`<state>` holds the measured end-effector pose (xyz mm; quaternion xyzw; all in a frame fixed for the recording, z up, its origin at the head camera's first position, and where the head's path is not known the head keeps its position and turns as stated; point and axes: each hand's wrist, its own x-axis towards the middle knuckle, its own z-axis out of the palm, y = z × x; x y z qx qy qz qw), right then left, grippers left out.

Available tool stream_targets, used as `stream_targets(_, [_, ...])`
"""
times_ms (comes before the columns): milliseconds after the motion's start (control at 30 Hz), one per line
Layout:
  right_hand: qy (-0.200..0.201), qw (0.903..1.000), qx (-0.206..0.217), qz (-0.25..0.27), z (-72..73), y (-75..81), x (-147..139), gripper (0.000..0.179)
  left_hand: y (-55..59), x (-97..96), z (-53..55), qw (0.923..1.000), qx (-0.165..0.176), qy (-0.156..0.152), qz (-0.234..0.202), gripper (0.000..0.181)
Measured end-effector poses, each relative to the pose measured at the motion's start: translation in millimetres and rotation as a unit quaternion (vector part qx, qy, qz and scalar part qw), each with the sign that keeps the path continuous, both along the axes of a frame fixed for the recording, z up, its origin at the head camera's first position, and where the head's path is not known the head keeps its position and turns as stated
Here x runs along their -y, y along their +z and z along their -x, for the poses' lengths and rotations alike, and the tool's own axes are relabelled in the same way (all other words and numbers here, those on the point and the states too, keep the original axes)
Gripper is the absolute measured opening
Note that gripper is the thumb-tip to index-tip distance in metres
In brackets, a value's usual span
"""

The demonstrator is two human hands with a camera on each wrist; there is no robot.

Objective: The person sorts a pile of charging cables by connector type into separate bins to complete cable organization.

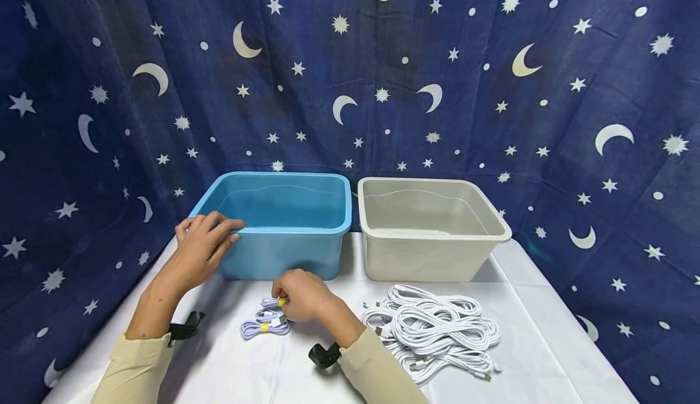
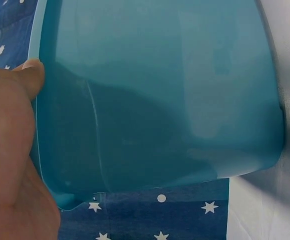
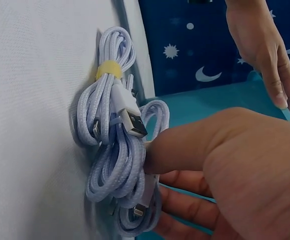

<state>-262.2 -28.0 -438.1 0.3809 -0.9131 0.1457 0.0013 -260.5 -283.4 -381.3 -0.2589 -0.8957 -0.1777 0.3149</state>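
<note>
My left hand [image 1: 202, 249] grips the front left corner of the blue bin [image 1: 284, 255], its thumb against the outer side of the rim in the left wrist view. In front of that bin, my right hand [image 1: 306, 294] pinches a coiled lavender USB cable [image 1: 268, 302] by its yellow tie. Other lavender cable bundles lie against it, the nearest one [image 1: 251, 330] with its own yellow tie [image 3: 109, 69]. A USB plug [image 3: 135, 125] sticks out of the coils in the right wrist view. The right fingertips are partly hidden behind the cables.
To the right of the blue bin stands a light grey bin [image 1: 421, 261]. Before it lies a heap of coiled white cables [image 1: 432, 331]. A white cloth [image 1: 541, 319] covers the table, and a blue star-and-moon curtain [image 1: 377, 124] hangs behind and at both sides.
</note>
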Motion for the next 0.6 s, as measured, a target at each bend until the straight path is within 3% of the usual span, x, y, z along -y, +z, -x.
stream_targets(200, [0.002,0.9996,-0.027,0.01,-4.6,10.2,-3.9,0.028,-1.5,0.5,0.6,1.0,0.004,0.0,0.001,0.022])
stream_targets(600, [0.057,0.9888,-0.107,0.087,-23.6,58.9,-19.3,0.026,1.8,-0.2,-0.4,1.0,0.006,-0.004,-0.006,0.023])
